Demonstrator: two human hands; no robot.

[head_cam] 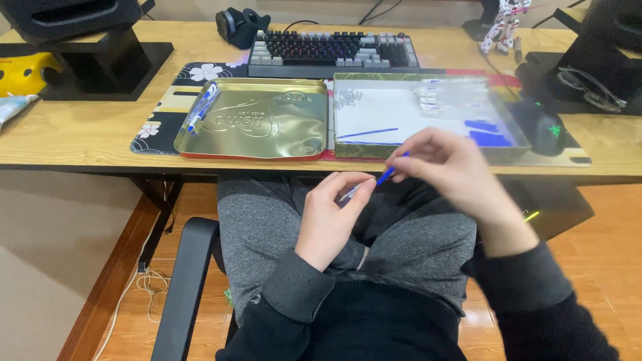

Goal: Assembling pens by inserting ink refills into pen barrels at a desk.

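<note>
At the centre of the frame a blue pen (374,182) is gripped at both ends, the left hand (331,217) pinching the clear barrel and the right hand (449,170) closed on the blue end. An assembly step appears to be in hand, judged from loose pen parts (488,132) in the tray (348,148) and finished pens (200,107) in the gold lid (257,152) at upper left. Next, the ends probably need pressing together in line.

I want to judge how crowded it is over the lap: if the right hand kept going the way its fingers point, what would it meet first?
The right hand points left along the blue pen it pinches, so it would probably meet the left hand first, since those fingertips hold the pen's other end. Depth is unclear, but nothing else shows between them.
</note>
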